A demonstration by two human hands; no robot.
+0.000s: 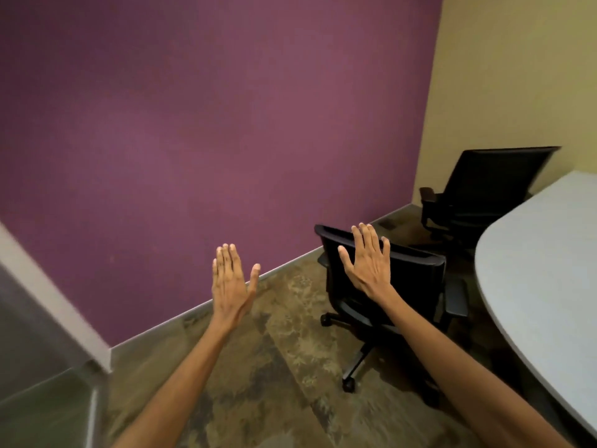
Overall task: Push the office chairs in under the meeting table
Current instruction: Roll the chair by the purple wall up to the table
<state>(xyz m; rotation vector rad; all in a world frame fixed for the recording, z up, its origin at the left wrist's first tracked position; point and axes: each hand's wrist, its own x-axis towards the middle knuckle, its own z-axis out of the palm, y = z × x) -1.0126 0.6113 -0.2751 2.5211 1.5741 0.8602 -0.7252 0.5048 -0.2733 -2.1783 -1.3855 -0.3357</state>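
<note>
A black office chair (416, 282) on castors stands beside the curved edge of the pale grey meeting table (542, 273), its backrest turned toward me. My right hand (366, 260) is flat and open in front of that backrest; whether it touches is unclear. My left hand (231, 279) is raised, fingers straight, holding nothing, out over the carpet to the left of the chair. A second black office chair (484, 185) stands farther back by the yellow wall, at the table's far edge.
A purple wall (210, 124) runs along the left and meets a yellow wall (504, 69) in the corner. Mottled brown carpet (258, 367) covers the floor. A pale door frame (48, 286) and glass panel stand at the lower left.
</note>
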